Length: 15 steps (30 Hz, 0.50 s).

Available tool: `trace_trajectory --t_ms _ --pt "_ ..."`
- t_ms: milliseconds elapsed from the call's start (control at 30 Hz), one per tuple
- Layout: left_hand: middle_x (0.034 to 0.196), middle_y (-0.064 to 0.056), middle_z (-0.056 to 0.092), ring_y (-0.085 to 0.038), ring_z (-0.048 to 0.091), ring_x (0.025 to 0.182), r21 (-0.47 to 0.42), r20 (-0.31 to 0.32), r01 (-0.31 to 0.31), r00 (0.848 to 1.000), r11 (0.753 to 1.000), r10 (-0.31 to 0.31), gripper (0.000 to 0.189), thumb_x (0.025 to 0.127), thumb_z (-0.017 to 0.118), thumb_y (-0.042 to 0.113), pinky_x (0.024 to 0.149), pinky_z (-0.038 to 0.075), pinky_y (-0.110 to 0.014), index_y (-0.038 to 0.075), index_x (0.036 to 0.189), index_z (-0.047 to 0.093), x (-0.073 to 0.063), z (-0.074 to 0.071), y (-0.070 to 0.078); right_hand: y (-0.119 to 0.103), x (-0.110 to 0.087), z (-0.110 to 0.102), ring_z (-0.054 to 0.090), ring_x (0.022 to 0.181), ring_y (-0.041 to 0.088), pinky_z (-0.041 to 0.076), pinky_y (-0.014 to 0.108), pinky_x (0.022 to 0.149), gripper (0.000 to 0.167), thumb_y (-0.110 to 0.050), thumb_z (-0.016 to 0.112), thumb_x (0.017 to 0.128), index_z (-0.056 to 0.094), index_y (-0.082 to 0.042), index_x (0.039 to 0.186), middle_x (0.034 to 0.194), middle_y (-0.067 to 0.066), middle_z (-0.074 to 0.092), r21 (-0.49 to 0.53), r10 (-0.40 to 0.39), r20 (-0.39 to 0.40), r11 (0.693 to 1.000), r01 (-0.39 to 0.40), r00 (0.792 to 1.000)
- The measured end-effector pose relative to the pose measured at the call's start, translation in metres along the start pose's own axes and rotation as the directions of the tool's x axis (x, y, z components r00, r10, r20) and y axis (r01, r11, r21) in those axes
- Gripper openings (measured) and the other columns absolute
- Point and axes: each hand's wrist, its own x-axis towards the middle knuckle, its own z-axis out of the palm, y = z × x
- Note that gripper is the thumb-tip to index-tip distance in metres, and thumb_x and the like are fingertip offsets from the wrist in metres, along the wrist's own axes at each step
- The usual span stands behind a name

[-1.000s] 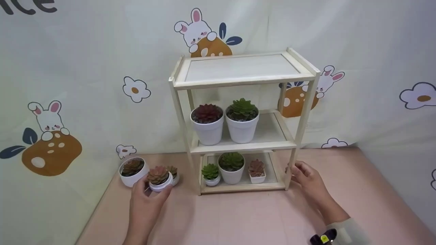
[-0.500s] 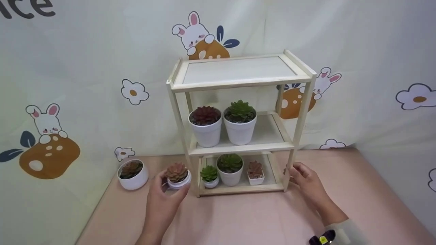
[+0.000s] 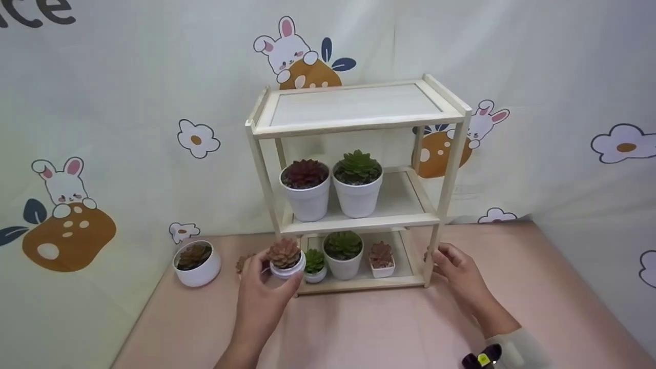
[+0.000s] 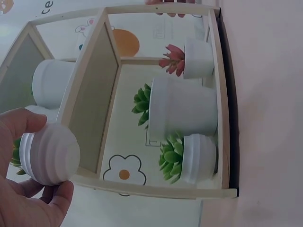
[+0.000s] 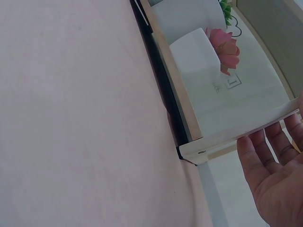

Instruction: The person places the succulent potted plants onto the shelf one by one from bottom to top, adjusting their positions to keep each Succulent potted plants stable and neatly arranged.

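My left hand (image 3: 264, 292) holds a small ridged white pot with a pinkish succulent (image 3: 285, 253), in front of the shelf's lower left corner. In the left wrist view, thumb and fingers curl round this pot (image 4: 52, 153), clear of the table. My right hand (image 3: 458, 269) grips the lower right post of the wooden shelf (image 3: 359, 222); in the right wrist view the fingers (image 5: 258, 156) lie along the post's outer side. On the bottom tier stand a small green succulent (image 3: 314, 264), a larger green one (image 3: 344, 256) and a reddish one in a squarish pot (image 3: 382, 260).
Two large potted succulents, one dark red (image 3: 306, 189) and one green (image 3: 357, 184), occupy the middle tier's left part. Left of the shelf, a round white pot (image 3: 197, 266) stands on the pink tabletop (image 3: 359, 328). Another small succulent (image 3: 244, 262) is mostly hidden behind my left hand.
My left hand has carried the small pinkish succulent rightward, from beside the round white pot to the shelf's lower left corner. My right hand has stayed at the post. The view has shifted slightly.
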Motion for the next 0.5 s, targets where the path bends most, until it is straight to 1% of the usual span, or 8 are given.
trace_trajectory --t_ms 100,233,333,500 --pt "0.134 -0.019 0.054 -0.033 0.057 0.131 -0.018 0.012 0.003 1.0 1.0 -0.002 0.066 0.083 0.087 0.014 0.115 0.05 -0.046 0.0 0.139 0.055 0.001 0.006 0.003 -0.001 0.0 0.001 0.068 0.117 0.017 0.059 0.028 0.1 0.044 -0.024 0.058 0.108 0.054 0.007 0.139 0.127 0.023 0.065 0.017 -0.009 -0.006 1.0 0.009 1.0" --pt "0.133 -0.018 0.054 -0.032 0.058 0.131 -0.042 0.039 0.002 0.999 0.999 -0.001 0.066 0.084 0.086 0.014 0.114 0.051 -0.045 0.001 0.14 0.055 0.002 0.015 0.01 -0.002 0.0 0.001 0.068 0.116 0.016 0.059 0.028 0.099 0.045 -0.024 0.059 0.107 0.054 0.009 0.138 0.126 0.023 0.066 0.013 -0.015 -0.013 1.0 0.015 1.0" --pt "0.133 -0.017 0.054 -0.032 0.059 0.129 -0.058 0.052 -0.015 0.998 0.998 0.018 0.065 0.084 0.087 0.015 0.114 0.051 -0.045 0.002 0.14 0.056 0.003 0.023 0.015 -0.001 0.001 0.001 0.068 0.116 0.015 0.06 0.029 0.099 0.045 -0.026 0.059 0.107 0.055 0.008 0.136 0.128 0.023 0.066 -0.002 -0.017 -0.015 1.0 0.017 1.0" --pt "0.132 -0.015 0.056 -0.029 0.059 0.128 -0.07 0.064 -0.052 0.996 0.996 0.057 0.063 0.083 0.088 0.015 0.112 0.052 -0.044 0.005 0.138 0.058 0.004 0.036 0.024 0.002 0.0 0.0 0.068 0.115 0.017 0.06 0.031 0.099 0.042 -0.024 0.06 0.107 0.057 0.007 0.136 0.126 0.023 0.067 0.034 -0.012 -0.025 0.999 0.013 1.0"
